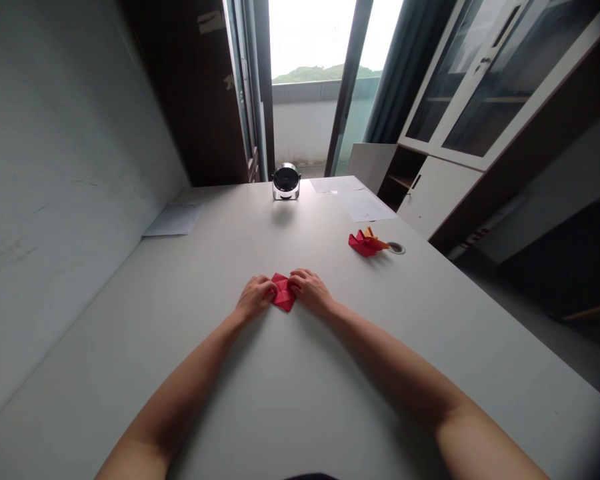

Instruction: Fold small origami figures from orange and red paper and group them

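A small red folded paper point(283, 294) lies near the middle of the white table, turned like a diamond with crease lines meeting at its centre. On its left corner, my left hand point(255, 295) pinches the paper between thumb and fingers. The opposite corner is gripped by my right hand point(311, 291), its fingers bent over the edge. Both fingertips hide the side corners, while the top and bottom points show.
Finished-looking red and orange folded papers point(367, 243) sit to the right, beside a round cable hole point(397, 248). A small round fan-like device point(286, 181) stands at the table's far edge. Paper sheets point(364, 205) lie far right, and a white stack point(174, 220) lies far left by the wall.
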Demonstrator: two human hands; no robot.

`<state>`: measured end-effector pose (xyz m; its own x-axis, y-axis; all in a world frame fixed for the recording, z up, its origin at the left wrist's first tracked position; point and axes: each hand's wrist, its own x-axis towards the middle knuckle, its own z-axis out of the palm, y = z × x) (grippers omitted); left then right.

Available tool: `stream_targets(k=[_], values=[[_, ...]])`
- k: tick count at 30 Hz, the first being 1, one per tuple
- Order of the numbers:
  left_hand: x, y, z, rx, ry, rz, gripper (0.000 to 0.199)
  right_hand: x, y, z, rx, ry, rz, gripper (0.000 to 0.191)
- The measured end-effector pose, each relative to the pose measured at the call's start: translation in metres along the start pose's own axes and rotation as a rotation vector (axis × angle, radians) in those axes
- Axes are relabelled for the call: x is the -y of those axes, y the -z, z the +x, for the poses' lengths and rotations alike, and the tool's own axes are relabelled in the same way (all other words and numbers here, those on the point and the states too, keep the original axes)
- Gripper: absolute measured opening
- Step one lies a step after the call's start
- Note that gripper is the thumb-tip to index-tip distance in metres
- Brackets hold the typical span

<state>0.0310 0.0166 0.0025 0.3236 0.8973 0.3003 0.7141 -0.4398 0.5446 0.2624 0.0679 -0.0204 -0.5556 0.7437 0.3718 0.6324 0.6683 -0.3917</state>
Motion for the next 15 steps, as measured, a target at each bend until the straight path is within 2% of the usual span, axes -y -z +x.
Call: stream_targets(k=[2,4,8,12,15], values=[[0.005,-0.002,0.000,-0.005,0.013,0.047,0.019,0.001,-0.001,-0.001,0.006,0.006,-0.018,0.020],[0.010,-0.004,0.000,0.010,0.007,0.073,0.029,0.001,-0.001,-0.001,0.009,0.008,-0.028,0.022],[0.016,-0.009,-0.001,0.088,-0.014,0.073,0.043,0.002,-0.001,-0.001,-0.002,0.000,-0.037,0.023],[0.016,-0.010,-0.003,0.122,0.003,0.057,0.040,0.003,0.000,0.000,-0.009,0.015,-0.026,0.019],[0.012,-0.004,-0.003,0.151,-0.049,0.063,0.038,0.007,0.003,0.000,-0.020,0.044,0.001,0.017]])
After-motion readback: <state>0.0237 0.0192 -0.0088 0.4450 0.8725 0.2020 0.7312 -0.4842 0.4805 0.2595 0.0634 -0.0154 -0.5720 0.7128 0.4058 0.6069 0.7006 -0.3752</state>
